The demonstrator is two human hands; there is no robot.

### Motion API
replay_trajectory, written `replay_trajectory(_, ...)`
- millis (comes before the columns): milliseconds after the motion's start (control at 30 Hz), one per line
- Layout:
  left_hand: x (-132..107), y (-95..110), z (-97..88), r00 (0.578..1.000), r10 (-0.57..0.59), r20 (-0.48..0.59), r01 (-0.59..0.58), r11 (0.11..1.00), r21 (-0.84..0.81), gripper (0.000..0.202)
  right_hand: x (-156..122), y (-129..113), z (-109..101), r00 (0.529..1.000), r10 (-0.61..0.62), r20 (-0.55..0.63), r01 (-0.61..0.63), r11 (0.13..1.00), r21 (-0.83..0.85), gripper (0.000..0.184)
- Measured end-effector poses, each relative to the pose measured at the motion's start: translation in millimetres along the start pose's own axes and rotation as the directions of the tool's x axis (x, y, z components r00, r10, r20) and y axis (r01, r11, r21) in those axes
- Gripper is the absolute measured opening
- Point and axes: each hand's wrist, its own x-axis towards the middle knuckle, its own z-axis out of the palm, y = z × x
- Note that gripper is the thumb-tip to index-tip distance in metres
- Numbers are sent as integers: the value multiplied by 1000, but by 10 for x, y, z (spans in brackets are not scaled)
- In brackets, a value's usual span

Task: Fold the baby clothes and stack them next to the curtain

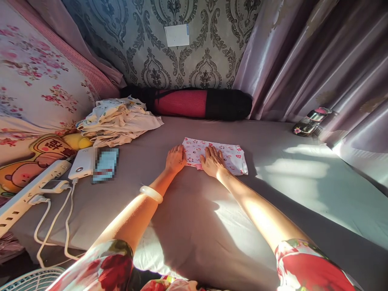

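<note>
Chinese characters (55,145) on cartoon cushion (36,162); exact reading unclear.

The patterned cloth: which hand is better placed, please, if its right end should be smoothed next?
Probably the right hand: it lies palm-down on the patterned cloth, nearer that end, whereas the left hand is at the cloth's left edge.

Matt cloth (233,157), glossy fabric curtain (281,68), plastic power strip (18,202)

A red-and-black roll (182,103) lies along the patterned wall (178,66) facing you. To your left, a white power bank (83,162) sits beside a power strip (16,207); to your right, a bottle (312,121) rests near curtains (287,60).
</note>
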Motion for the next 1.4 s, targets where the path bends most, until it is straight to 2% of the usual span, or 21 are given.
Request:
replay_trajectory(100, 4, -21, 10, 1000, 16, -17, -16, 1000, -18, 40, 31, -64, -14, 1000, -24, -18, 24, 1000, 4, 58)
replay_trajectory(300, 12, -62, 19, 999, 35, -30, -36, 999, -33, 42, 119, -369, -5, 988, -150, -37, 151, 988, 19, 59)
replay_trajectory(400, 13, -65, 12, 999, 46, -18, -46, 998, -32, 45, 130, -461, 21, 984, -175, -33, 175, 984, 13, 59)
replay_trajectory(533, 11, -57, 7, 998, 66, 3, -65, 998, -23, 47, 121, -470, 50, 985, -172, -21, 172, 985, -1, 59)
replay_trajectory(867, 23, -93, 52, 998, 54, -38, -57, 995, -85, 46, 206, -483, 16, 988, -147, 54, 146, 989, 23, 56)
replay_trajectory(1000, 34, -117, 59, 996, 13, -84, -23, 992, -120, 43, 350, -514, -45, 985, -174, 17, 173, 984, 39, 48)
replay_trajectory(1133, 37, -131, 65, 990, -34, -140, 10, 985, -170, 34, 567, -574, -14, 980, -198, -29, 200, 978, 53, 54)
replay_trajectory(1267, 38, -141, 69, 986, -62, -155, 27, 976, -217, 31, 739, -637, 78, 975, -221, -32, 222, 974, 43, 57)
replay_trajectory(1400, 49, -159, 73, 984, -81, -156, 38, 964, -263, 32, 797, -661, 152, 977, -215, 10, 215, 976, 17, 57)
